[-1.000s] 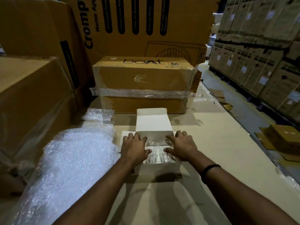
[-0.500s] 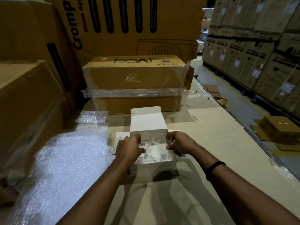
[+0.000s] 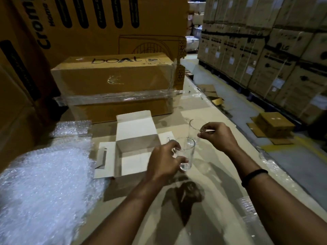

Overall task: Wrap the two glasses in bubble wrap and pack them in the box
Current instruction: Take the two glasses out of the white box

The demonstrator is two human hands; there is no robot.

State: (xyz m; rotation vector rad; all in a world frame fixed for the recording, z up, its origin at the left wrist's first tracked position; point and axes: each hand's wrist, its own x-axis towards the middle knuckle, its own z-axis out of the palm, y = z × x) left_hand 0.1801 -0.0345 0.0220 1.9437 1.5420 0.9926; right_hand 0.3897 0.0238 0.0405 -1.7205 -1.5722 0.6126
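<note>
Cartons [image 3: 115,82] ringed the tabletop [image 3: 212,218]. Left hand [image 3: 162,163] gripped the near glass [image 3: 187,152], right hand [image 3: 219,137] pinched the far glass [image 3: 192,133] by its rim, beside the box [image 3: 138,144]. I judged wrapping unstarted; next, lay 1 on bubble wrap [image 3: 44,183].

Ahead of me, the film-wrapped brown carton [image 3: 113,80] carries "boAt" in dark letters on its top face. The tall carton [image 3: 99,38] behind it shows "Crom", cut off by the frame edge, beside a smaller line that probably starts "Home". The stacked cartons [image 3: 283,55] to my right bear "LG"; their white labels are too small to read.
</note>
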